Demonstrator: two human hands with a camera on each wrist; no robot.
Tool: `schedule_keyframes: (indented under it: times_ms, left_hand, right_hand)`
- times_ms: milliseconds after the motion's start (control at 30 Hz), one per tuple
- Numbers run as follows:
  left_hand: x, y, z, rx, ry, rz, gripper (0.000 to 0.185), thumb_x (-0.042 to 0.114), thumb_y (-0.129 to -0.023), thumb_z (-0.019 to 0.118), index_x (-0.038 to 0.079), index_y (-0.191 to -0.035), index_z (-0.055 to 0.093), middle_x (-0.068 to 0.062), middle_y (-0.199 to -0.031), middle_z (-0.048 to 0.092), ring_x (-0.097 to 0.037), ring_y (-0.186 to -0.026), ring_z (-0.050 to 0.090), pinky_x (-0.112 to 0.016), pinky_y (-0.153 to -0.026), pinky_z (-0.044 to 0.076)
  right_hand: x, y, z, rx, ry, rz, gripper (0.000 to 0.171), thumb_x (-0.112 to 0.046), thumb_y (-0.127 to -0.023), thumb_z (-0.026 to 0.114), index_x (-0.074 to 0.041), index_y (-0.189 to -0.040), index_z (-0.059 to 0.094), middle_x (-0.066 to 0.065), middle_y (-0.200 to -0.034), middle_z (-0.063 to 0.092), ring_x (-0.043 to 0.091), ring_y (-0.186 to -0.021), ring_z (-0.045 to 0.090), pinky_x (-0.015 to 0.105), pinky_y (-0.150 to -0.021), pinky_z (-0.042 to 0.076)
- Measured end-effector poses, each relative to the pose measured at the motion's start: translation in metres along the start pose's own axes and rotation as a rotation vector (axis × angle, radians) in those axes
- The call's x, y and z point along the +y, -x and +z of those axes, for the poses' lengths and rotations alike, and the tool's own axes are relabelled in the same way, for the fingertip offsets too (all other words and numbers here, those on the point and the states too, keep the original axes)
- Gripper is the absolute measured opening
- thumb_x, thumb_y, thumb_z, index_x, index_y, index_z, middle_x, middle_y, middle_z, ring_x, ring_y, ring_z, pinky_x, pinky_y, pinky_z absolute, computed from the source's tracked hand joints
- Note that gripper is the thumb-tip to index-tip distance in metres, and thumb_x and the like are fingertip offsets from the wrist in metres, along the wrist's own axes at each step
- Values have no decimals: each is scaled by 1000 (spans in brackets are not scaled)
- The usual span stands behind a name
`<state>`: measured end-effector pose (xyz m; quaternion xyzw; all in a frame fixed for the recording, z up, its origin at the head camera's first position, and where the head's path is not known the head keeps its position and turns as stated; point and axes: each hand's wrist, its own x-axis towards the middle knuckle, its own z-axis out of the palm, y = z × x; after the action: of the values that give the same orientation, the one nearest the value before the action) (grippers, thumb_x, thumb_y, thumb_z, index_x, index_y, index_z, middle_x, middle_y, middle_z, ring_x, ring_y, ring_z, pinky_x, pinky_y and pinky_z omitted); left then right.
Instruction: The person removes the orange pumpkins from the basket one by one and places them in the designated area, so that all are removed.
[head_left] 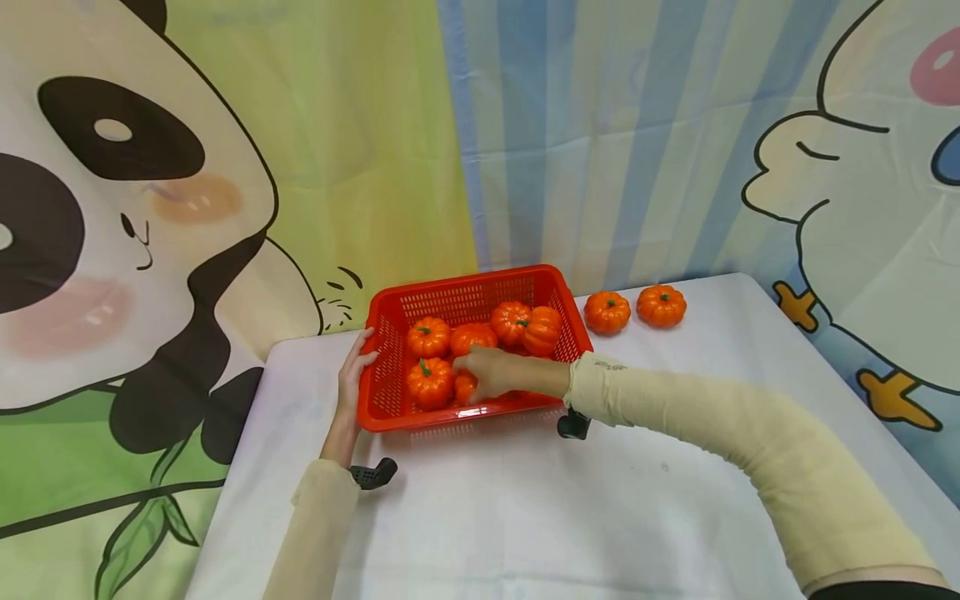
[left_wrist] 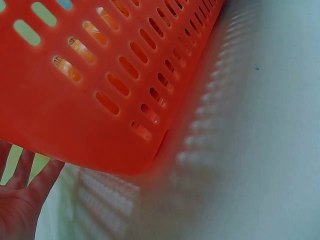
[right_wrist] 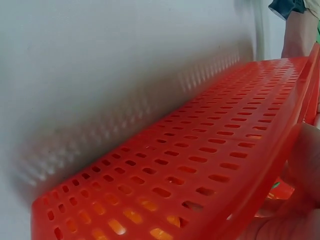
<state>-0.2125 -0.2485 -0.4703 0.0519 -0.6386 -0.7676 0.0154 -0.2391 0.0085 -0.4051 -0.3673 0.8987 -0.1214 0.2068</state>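
Observation:
A red plastic basket [head_left: 386, 408] with slotted walls holds several small orange pumpkins [head_left: 429, 337] with green stems. My left hand [head_left: 351, 375] is at the basket's left end, its spread fingers touching the rim. In the left wrist view, those fingertips pass behind the rim. Reaching over the near right side, my right hand [head_left: 487, 372] is down inside the basket. Its thumb and fingers grip a small pumpkin [head_left: 465, 387] near the front wall, largely covered by the hand. Beside that one sits another pumpkin [head_left: 431, 383], stem up.
Two more pumpkins [head_left: 607, 312] [head_left: 662, 306] lie on the white-covered table [head_left: 480, 517], right of the basket. Behind the table hangs a cartoon-printed curtain [head_left: 360, 150] with a panda and a white bird. Dark wrist cameras [head_left: 375, 473] are worn on both wrists.

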Motion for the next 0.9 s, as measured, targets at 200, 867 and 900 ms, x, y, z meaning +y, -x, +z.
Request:
schedule_keyframes:
  times_ms: [200,867,900]
  left_hand:
    - [2,1,0,2,-4,-50,50,15,-102,31,30,-149,35,10,-158,28,-19,-141,33,-33,-116,31]
    - [2,-2,0,8,11,-69,49,16,-102,31,31,-149,36,9,-158,29,-16,-137,36,-31,-114,34]
    - [2,-2,0,6,13,-74,50,16,-102,31,32,-149,35,10,-159,28,-16,-138,35,-32,-115,33]
  right_hand:
    - [3,5,-5,6,-18,-14,52,-20,-79,79,-13,-126,59,10,-125,58,26,-115,52,41,-99,46]
    - [21,56,-66,222,-194,27,81,-30,-76,77,-16,-147,42,16,-134,41,31,-121,43,44,-96,47]
    - [24,58,-68,230,-193,36,82,-31,-76,77,-16,-148,42,16,-134,40,31,-122,43,45,-97,47]
